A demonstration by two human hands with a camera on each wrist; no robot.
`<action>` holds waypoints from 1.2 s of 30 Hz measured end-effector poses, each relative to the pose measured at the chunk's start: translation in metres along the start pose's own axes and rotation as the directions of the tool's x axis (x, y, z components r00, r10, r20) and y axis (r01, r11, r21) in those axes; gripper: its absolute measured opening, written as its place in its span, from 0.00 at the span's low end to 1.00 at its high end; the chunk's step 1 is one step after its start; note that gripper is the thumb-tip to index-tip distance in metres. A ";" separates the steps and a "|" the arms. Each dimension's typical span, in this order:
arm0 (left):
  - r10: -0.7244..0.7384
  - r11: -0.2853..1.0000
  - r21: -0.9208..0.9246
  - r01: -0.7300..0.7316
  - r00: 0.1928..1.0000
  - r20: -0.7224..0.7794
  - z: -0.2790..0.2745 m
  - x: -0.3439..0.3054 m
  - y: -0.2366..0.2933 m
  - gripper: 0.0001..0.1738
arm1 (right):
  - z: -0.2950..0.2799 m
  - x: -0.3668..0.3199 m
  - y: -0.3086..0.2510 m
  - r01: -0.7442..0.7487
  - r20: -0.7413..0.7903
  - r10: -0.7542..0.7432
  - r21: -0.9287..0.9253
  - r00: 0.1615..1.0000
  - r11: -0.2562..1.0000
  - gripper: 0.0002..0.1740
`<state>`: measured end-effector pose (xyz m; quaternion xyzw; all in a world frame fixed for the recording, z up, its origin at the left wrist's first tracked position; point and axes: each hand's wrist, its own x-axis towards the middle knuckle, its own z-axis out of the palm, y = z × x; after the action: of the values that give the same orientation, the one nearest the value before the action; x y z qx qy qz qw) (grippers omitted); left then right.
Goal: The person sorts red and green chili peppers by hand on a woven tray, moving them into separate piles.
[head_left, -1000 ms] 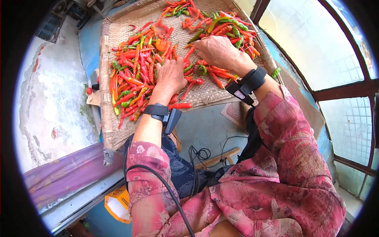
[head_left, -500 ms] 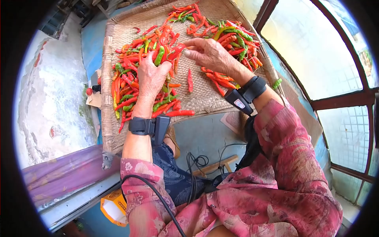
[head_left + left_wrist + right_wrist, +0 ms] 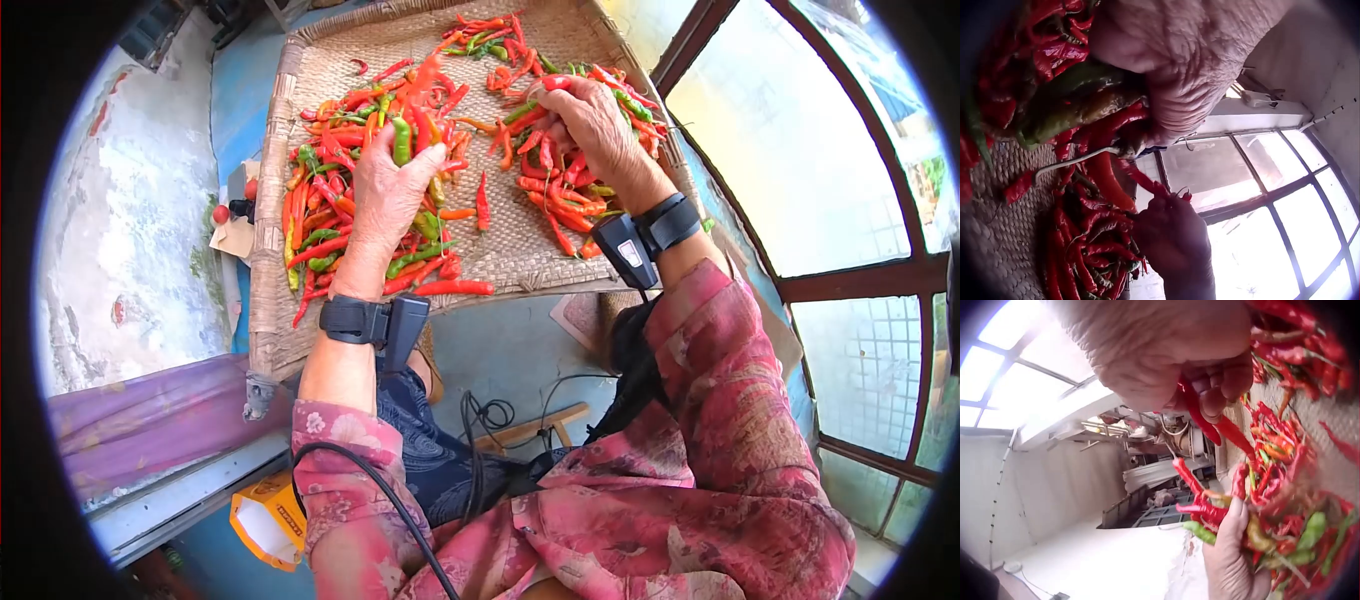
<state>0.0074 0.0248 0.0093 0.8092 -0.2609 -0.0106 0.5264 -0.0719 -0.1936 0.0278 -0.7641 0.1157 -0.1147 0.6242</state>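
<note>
Red, orange and green chili peppers lie in heaps on a woven tray (image 3: pixel 270 230). My left hand (image 3: pixel 385 195) holds a bunch of them over the left heap (image 3: pixel 325 215), with a green chili (image 3: pixel 402 142) showing by the thumb. In the right wrist view, red chilies (image 3: pixel 1188 478) stick out of that grip. At the right heap (image 3: pixel 570 205), my right hand (image 3: pixel 600 130) pinches red chilies (image 3: pixel 1200 415) between curled fingers. A single red chili (image 3: pixel 483 203) lies between the two heaps.
A smaller chili heap (image 3: pixel 485 38) sits toward the tray's far side. Framed windows (image 3: pixel 860 350) line the right; a purple cloth (image 3: pixel 150 430) hangs at left. Below are a black cable (image 3: pixel 485 415), a wooden piece (image 3: pixel 535 425) and an orange box (image 3: pixel 270 525).
My left hand went from touching the left heap to lifting a bunch of chilies. My right hand moved left toward that bunch, then back right to the right heap with red chilies.
</note>
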 end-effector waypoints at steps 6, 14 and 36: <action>-0.165 0.842 -0.518 0.150 0.986 0.016 -0.001 0.002 0.000 0.08 | -0.015 0.010 0.007 0.111 -0.147 -0.183 -0.401 0.972 0.909 0.22; -0.093 0.767 -0.626 0.142 0.990 0.111 0.008 0.001 0.007 0.08 | 0.010 -0.002 0.010 0.444 0.028 -0.497 -0.493 0.867 0.748 0.27; 0.068 0.918 -0.389 0.076 0.937 0.343 0.021 -0.003 0.022 0.19 | 0.040 -0.010 0.006 -0.081 -0.008 0.108 0.603 0.994 0.793 0.07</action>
<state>-0.0102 0.0019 0.0181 0.6717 -0.3407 -0.2078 0.6242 -0.0686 -0.1550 0.0142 -0.5170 0.1243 -0.1301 0.8369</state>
